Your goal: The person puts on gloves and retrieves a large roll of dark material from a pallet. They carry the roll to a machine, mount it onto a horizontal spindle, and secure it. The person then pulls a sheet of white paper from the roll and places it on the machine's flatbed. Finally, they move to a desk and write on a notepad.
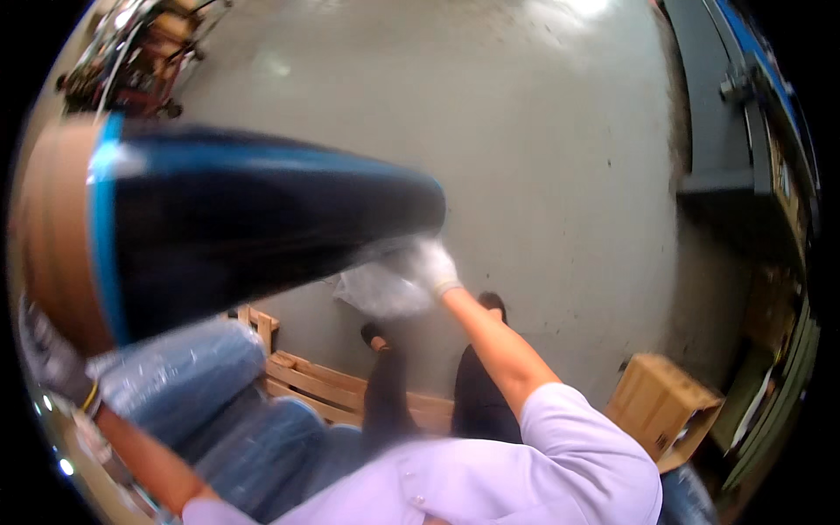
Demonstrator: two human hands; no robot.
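Note:
A big roll of dark film (271, 206) with bright blue edges is up in front of me, lying across the view from the left. Its left end shows a wide brown band (61, 219). My left hand (54, 354), in a greyish glove, grips the roll low at that brown end. My white-gloved right hand (430, 267) is closed at the underside of the roll's right end; motion blurs its fingers. Clear crumpled plastic wrap (381, 289) hangs beside that hand, under the roll.
Several plastic-wrapped blue rolls (179, 372) lie at my lower left by a wooden pallet (319, 381). An open cardboard box (661, 407) stands at the right. Grey machinery (717, 114) lines the right side of the grey floor (542, 131). A loaded cart (144, 61) is far left.

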